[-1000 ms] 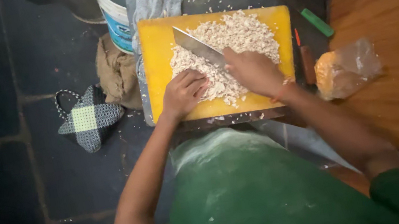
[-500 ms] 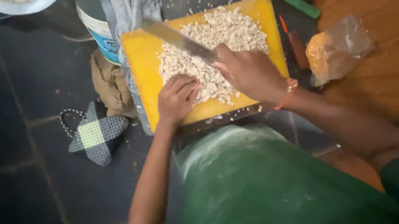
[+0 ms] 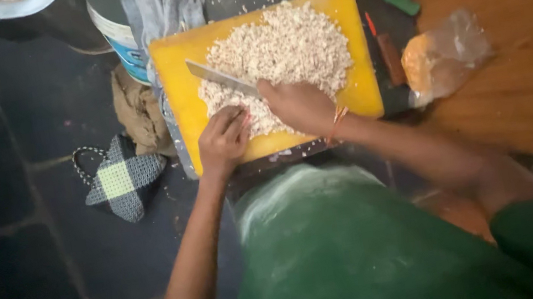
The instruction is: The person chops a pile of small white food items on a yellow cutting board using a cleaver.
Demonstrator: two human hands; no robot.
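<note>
2 hands, 1 knife, 1 yellow board of chopped pale bits.

At 9 o'clock lies 1 checked pouch (image 3: 119,181); left hand (image 3: 225,140) curls on the chopped pile (image 3: 277,61) atop 1 cutting board (image 3: 180,99); right hand (image 3: 299,104) is clamped on 1 knife (image 3: 220,79); 1 plastic bag (image 3: 442,55) at 3 o'clock.

The cutting board (image 3: 180,84) is the landmark. On it lies the chopped heap (image 3: 283,53), with the knife (image 3: 222,77) across the heap's left part. The left hand (image 3: 223,142) rests on the board's near edge and the right hand (image 3: 299,104) just right of it. Right of the board lies a plastic bag (image 3: 445,54), left of it a folded cloth (image 3: 120,181), and behind its left corner stands a bucket (image 3: 113,31).
</note>
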